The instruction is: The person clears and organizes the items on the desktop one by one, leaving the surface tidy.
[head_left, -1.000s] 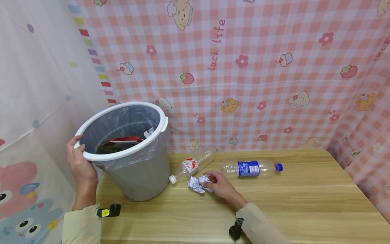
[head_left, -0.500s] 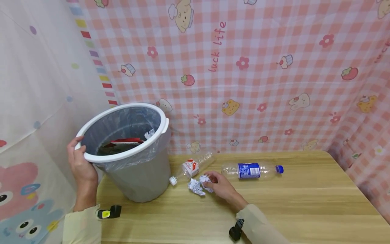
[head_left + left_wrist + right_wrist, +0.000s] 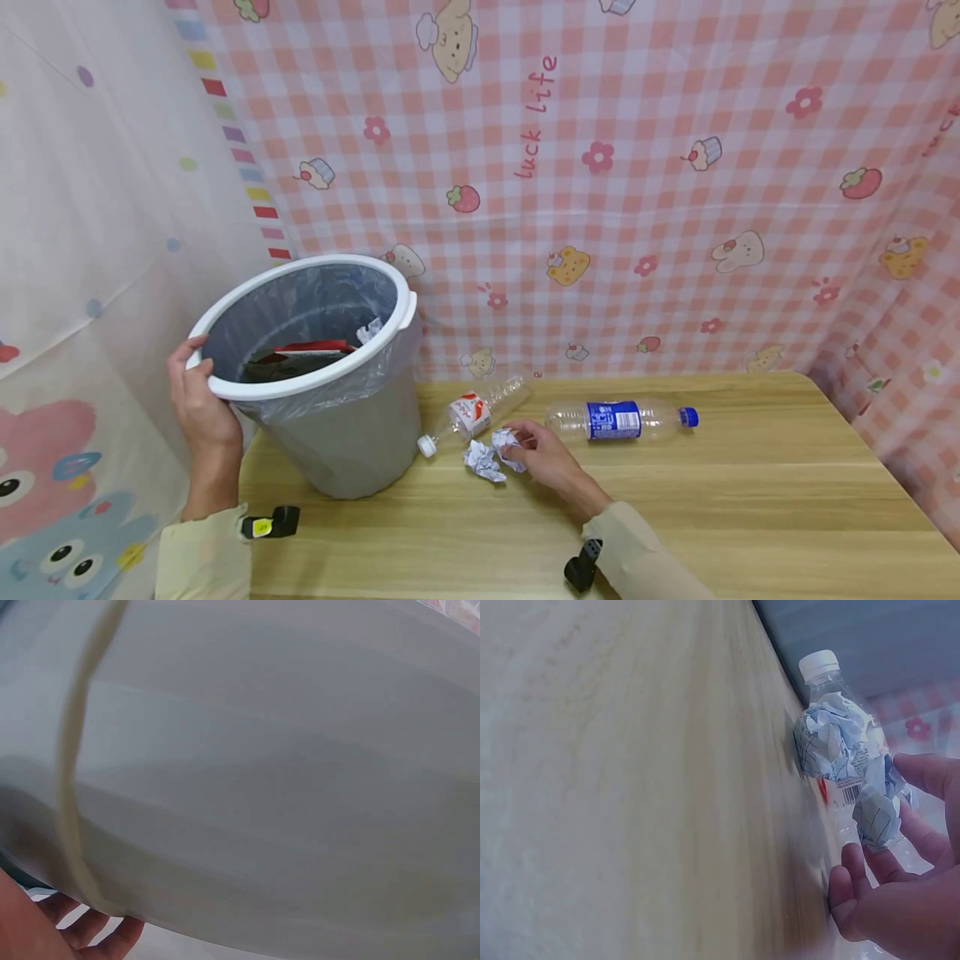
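Observation:
A grey trash can (image 3: 345, 450) with a white rim and a clear liner leans toward me at the left. My left hand (image 3: 204, 408) grips its rim, fingertips over the inside edge; in the left wrist view the can's wall fills most of the picture above those fingers (image 3: 105, 934). Low over the table, my right hand (image 3: 553, 460) pinches a crumpled paper ball (image 3: 877, 806) between thumb and fingers. A second paper ball (image 3: 483, 462) lies just left of it. Behind them is a clear plastic bottle (image 3: 470, 414) with a white cap and red-white label.
Another clear bottle (image 3: 613, 419), blue-capped and blue-labelled, lies on its side right of the right hand. Inside the can are a red flat piece (image 3: 311, 345) and some crumpled white paper (image 3: 369, 331). A checked pink curtain (image 3: 637, 183) hangs along the wooden table's (image 3: 750, 500) back edge.
The head view has shifted very slightly. Both hands stay where they were, the left on the rim and the right at the paper ball.

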`<state>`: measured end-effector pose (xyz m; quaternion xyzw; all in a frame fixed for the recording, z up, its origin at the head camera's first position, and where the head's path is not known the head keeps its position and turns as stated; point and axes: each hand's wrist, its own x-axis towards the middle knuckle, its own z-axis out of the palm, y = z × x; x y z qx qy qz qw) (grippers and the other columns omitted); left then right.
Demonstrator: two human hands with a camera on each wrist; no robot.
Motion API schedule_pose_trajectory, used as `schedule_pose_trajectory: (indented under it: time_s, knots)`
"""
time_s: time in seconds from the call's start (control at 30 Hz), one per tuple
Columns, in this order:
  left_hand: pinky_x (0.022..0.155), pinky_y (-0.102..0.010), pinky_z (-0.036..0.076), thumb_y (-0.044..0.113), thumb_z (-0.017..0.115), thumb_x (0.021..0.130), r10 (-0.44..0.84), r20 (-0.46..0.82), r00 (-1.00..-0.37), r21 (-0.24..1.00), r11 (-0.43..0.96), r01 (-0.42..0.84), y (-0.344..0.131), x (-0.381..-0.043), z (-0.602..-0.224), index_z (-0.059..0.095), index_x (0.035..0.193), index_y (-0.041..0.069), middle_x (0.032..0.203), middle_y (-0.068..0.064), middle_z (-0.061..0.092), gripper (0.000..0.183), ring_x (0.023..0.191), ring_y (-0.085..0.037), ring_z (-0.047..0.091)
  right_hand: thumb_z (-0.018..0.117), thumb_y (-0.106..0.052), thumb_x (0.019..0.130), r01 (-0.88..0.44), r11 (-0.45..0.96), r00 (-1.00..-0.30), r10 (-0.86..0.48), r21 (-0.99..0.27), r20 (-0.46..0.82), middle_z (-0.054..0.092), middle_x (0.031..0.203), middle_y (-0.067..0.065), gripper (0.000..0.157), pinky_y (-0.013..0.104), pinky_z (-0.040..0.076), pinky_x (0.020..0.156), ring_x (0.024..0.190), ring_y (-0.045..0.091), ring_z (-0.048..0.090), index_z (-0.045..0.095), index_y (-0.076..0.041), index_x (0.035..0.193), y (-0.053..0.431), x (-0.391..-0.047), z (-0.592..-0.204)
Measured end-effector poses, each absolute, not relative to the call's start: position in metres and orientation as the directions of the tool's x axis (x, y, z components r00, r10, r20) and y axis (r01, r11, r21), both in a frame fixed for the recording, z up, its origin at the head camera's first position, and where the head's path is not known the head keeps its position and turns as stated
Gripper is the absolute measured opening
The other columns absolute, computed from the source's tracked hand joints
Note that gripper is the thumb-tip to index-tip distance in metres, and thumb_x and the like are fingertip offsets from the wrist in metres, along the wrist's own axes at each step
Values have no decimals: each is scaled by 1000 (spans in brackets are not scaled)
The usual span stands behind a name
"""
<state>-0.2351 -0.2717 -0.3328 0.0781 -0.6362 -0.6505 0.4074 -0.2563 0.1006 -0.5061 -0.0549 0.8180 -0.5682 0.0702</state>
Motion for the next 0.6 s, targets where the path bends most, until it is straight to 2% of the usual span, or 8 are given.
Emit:
schedule_pose_trajectory:
  time_s: [0.23, 0.5, 0.6]
  knots:
    - [97, -26, 33, 17, 30, 99, -623, 418, -661, 891, 140, 431, -271, -235, -334, 56, 130, 14, 132, -4, 52, 40, 116, -16, 48, 73, -19, 88, -22, 351, -984, -174, -936, -42, 61, 112, 10, 41, 41, 50, 86, 107, 28, 59, 62, -9, 127, 100, -255, -504]
    - [95, -25, 33, 17, 30, 99, -621, 418, -663, 893, 146, 427, -271, -235, -334, 55, 131, 14, 132, -4, 52, 41, 116, -15, 48, 72, -20, 89, -22, 340, -985, -168, -940, -38, 57, 118, 11, 40, 33, 50, 74, 101, 25, 57, 62, -12, 127, 100, -255, -498]
    - [96, -26, 33, 18, 30, 100, -620, 416, -665, 896, 155, 416, -271, -235, -334, 55, 132, 14, 133, -4, 52, 41, 117, -16, 47, 72, -19, 89, -21, 327, -984, -174, -945, -39, 57, 120, 12, 38, 35, 51, 66, 99, 25, 57, 62, -12, 125, 100, -255, -495]
